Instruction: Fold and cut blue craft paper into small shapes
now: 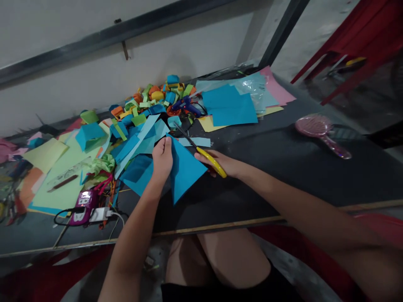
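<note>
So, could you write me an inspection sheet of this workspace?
Surface: dark table, crowded on the left, barer on the right.
Job's things: a blue sheet held above the table; yellow-handled scissors at its upper edge; whether they are cutting cannot be told.
Clutter: a heap of small coloured paper pieces, flat sheets, a pink device, a hairbrush.
Grips: left grip holds the sheet; right grip holds the scissors; both bare hands.
Cables: black cable at the device, white cable beside it.
Surroundings: pale wall behind, red chair at far right.
</note>
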`<state>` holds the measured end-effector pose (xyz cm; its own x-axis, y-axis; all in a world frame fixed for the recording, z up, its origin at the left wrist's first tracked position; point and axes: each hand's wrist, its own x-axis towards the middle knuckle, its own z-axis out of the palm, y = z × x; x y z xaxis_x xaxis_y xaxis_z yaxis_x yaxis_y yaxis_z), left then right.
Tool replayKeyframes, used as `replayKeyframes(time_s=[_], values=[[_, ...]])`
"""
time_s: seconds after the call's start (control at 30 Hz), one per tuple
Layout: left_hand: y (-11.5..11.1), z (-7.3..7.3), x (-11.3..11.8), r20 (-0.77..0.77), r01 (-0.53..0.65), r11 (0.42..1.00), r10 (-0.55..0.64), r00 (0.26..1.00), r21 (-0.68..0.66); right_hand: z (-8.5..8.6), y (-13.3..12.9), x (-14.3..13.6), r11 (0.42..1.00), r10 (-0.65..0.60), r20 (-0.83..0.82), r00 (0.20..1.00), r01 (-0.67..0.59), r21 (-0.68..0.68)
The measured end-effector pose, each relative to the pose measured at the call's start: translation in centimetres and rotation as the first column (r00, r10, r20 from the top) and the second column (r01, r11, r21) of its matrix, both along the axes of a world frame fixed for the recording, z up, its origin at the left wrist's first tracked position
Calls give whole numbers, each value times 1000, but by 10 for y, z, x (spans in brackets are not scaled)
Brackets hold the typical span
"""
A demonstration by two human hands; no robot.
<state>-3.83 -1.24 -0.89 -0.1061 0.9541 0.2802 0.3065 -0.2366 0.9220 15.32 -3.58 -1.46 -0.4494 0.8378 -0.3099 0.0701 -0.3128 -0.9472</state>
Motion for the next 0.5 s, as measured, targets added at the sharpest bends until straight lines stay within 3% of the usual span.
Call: replayKeyframes(time_s=[0.13, 0.2, 0.3, 0.37, 0.5], values=[[7, 0, -2, 70, 3, 998, 1, 998, -56, 5, -5, -2, 984, 180, -69, 981, -181, -1], [8, 0, -3, 50, -11, 998, 14, 999, -55, 4, -7, -5, 985, 160, -49, 986, -162, -62], [6, 0, -4, -69, -48, 999, 47, 996, -8, 2, -10, -9, 992, 39, 86, 996, -28, -120], [4, 0, -4, -156, -65, 997, 71, 985, 43, 3, -12, -10, 998, 7, 186, 983, 5, -66], [5, -1, -4, -236, -56, 996, 71, 969, 73, 8, -15, -8, 994, 54, 285, 957, -80, 78]])
